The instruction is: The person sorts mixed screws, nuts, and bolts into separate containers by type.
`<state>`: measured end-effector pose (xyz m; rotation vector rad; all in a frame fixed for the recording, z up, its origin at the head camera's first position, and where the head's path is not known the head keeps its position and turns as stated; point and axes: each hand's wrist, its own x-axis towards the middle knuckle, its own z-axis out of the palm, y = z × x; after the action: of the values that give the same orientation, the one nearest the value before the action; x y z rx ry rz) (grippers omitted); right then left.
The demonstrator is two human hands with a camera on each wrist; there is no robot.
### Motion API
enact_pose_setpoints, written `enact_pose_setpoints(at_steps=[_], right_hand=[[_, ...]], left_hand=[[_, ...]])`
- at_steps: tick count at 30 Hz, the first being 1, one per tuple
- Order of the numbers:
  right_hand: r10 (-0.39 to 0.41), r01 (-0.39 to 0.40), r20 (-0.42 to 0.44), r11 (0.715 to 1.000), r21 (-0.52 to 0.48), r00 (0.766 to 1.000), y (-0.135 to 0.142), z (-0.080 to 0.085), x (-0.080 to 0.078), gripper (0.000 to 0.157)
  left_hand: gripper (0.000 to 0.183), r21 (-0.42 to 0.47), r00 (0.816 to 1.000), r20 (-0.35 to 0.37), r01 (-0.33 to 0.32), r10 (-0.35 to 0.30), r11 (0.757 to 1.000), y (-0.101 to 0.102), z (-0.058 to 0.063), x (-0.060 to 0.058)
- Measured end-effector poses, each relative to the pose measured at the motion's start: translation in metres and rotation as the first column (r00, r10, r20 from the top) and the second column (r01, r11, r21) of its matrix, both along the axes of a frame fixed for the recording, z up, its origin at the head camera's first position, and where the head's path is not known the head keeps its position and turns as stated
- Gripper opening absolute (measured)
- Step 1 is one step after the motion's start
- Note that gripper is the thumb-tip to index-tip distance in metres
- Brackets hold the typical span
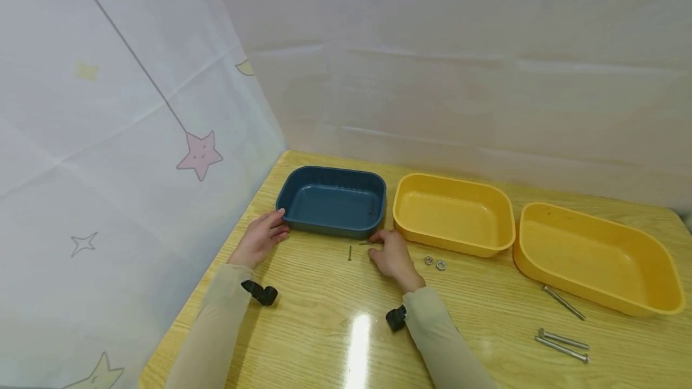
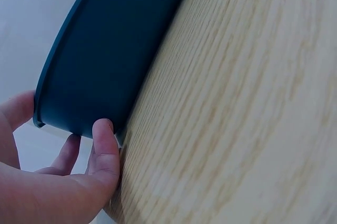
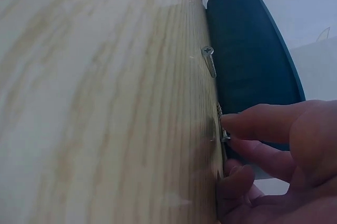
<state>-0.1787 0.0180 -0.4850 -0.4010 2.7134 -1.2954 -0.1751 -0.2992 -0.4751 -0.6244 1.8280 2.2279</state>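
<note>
My left hand (image 1: 261,238) rests its fingertips against the outside of the left front corner of a dark blue tray (image 1: 334,232). A small screw (image 1: 370,208) lies inside that tray at the right. My right hand (image 1: 393,257) is at the tray's right front corner, its thumb and index finger spread about another small screw (image 1: 366,243) on the table. In the right wrist view the index fingertip is close against this screw (image 3: 220,112), and the thumb is apart from it. A third screw (image 1: 349,253) lies slightly to the left, its cross-slotted head visible in the right wrist view.
Two yellow trays (image 1: 451,244) stand in a row right of the blue one. Two hex nuts (image 1: 435,263) lie right of my right hand. Several long bolts (image 1: 563,303) lie in front of the far right tray. White cloth hangs behind and left of the wooden table (image 1: 303,329).
</note>
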Motion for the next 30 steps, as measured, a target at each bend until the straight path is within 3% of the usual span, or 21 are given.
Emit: enact_pose_setpoints(at_steps=[12,30], right_hand=[[0.005,-0.008,0.04,0.998,0.06,0.999,-0.004,0.0044,-0.0026,0.017],[0.072,-0.068,-0.03,0.992,0.109,0.997,-0.0023,0.0075,-0.0045,0.002]], left_hand=[[0.069,-0.01,1.0,0.009,-0.004,0.004,1.0,-0.0011,-0.0023,-0.0008],[0.071,-0.018,1.0,0.01,0.006,-0.006,1.0,0.0009,-0.0003,0.0008]])
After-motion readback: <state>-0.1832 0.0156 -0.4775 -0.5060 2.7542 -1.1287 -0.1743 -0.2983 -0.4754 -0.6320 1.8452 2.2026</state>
